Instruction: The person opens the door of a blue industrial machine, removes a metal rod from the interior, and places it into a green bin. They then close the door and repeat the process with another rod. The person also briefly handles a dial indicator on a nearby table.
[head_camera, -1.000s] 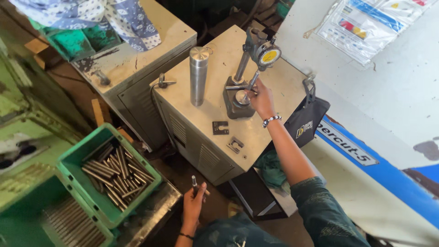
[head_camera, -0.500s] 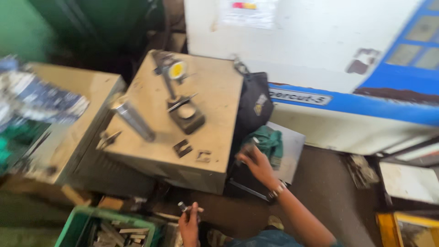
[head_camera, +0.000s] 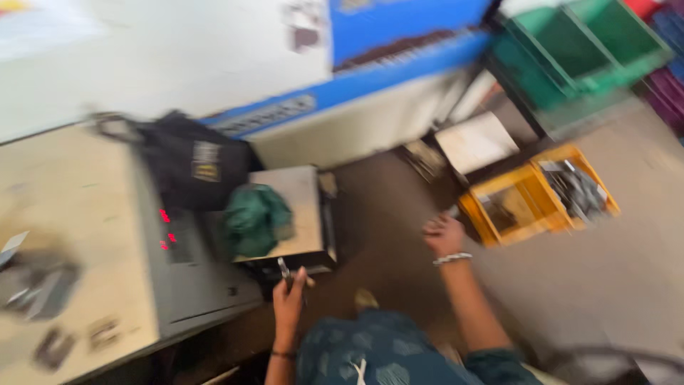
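The picture is smeared by head motion. My left hand [head_camera: 288,292] is low in the middle, closed around a thin dark metal pin [head_camera: 284,269] that sticks up from my fist. It hovers just in front of a small grey box [head_camera: 303,196] with a green cloth [head_camera: 256,217] lying on it. My right hand [head_camera: 443,235] is stretched out over the brown floor, a bead bracelet on the wrist, close to the near corner of a yellow crate [head_camera: 502,228]. Its fingers look curled, but the blur hides whether anything is in them.
A beige workbench [head_camera: 78,214] fills the left, with a black bag [head_camera: 192,164] at its far corner. A second yellow crate [head_camera: 602,189] holds grey metal parts. Green crates [head_camera: 591,50] stand at the top right. A white and blue machine panel [head_camera: 285,78] runs along the back.
My view has swung right, away from the bench and dial gauge toward the floor crates. My right hand left the gauge stand and reached out to the yellow crate. The left hand kept its pin.
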